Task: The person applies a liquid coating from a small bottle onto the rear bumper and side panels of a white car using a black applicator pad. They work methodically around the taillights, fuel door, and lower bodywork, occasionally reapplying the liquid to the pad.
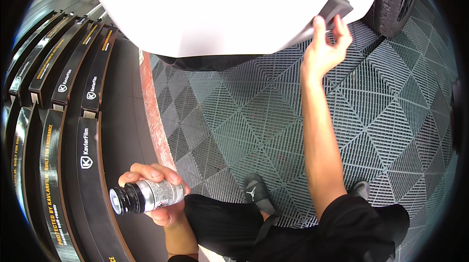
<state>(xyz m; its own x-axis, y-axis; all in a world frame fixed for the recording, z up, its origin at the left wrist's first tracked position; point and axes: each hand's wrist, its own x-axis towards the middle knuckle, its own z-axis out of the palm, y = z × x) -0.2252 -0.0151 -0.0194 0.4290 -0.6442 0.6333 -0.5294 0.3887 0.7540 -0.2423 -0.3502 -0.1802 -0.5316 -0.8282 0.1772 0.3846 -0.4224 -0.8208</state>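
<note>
My left hand (170, 214) is wrapped round a small bottle (159, 196) with a silver printed label and a dark neck. The bottle lies tilted on its side, its neck toward the left; whether a cap sits on it I cannot tell. Up at the right, my right hand (325, 52) pinches a dark grey applicator block (336, 9) between thumb and fingers. The block is against the lower edge of a white car's body panel (195, 13), just left of the wheel.
A black tyre (391, 5) stands at the upper right. Long dark boxes (90, 140) line the left side in rows, beside a reddish floor strip (155, 105). Grey slatted tiles (254, 115) cover the floor under the car and around my feet.
</note>
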